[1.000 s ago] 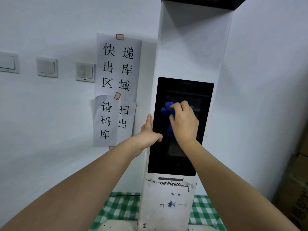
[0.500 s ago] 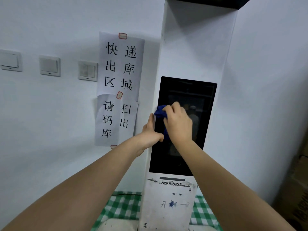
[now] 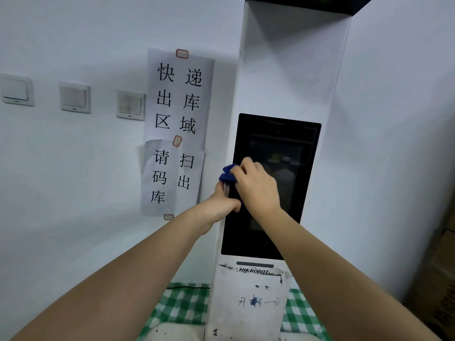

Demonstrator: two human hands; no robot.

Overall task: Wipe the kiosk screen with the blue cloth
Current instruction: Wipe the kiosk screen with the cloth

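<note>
At the left edge of the kiosk screen (image 3: pixel 270 148), a bunched blue cloth (image 3: pixel 227 174) sits crumpled into dark folds, pressed against the glass at about the screen's 9 o'clock. The right hand (image 3: pixel 257 190) grips the cloth, its fingers curled over the wad, so that only a small tuft shows past the knuckles toward 10 o'clock; the rest is hidden beneath the palm. The screen itself is a tall black panel, unlit, with dim reflections of figures near its centre that are too faint to make out.

The left hand (image 3: pixel 222 205) rests on the side edge of the white kiosk column (image 3: pixel 290 77), just below the cloth, thumb laid across the front bezel and fingers apart, extended along the side; how far they wrap behind the column cannot be told. The right forearm crosses the screen's lower right corner and covers it.

Below the screen, at 6 o'clock, a dark slot and the printed word HIKROBOT (image 3: pixel 253 270) sit on a scuffed white panel, with smudged handwritten marks farther down. The column's dark top is cut off by the frame.

At 9 o'clock from the kiosk, two paper signs (image 3: pixel 177 129) with large Chinese characters are taped to the wall, and three light switches (image 3: pixel 73 98) run farther left. A green checked cloth (image 3: pixel 182 306) lies around the kiosk's base.
</note>
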